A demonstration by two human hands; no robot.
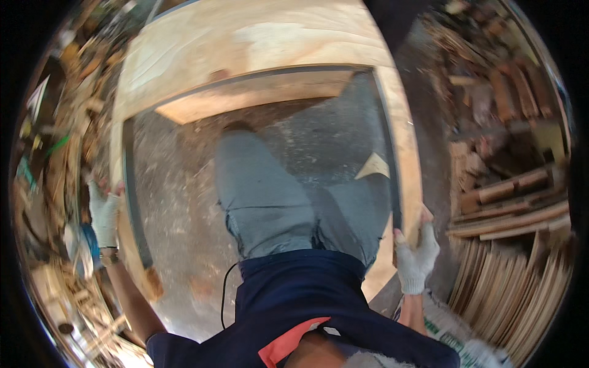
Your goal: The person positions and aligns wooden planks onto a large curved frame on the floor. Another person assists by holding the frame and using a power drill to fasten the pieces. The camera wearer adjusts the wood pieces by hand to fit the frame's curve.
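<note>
A pale plywood frame (245,49) spans the view in front of me, with a wide top part, two narrow side arms and dark inner edges. My left hand (104,211), in a white glove with bare fingertips, grips the outer edge of the left arm. On the other side my right hand (418,254), gloved the same way, is closed round the right arm near its lower end. My legs in grey trousers show through the opening between the arms.
Wood scraps (61,165) are heaped along the left. To the right stand stacked boards (515,211) and upright slats (503,282), with a white sack (457,331) nearby. Through the opening another plywood piece (264,95) and a small pale pointed piece (374,165) show above the grey floor (172,202).
</note>
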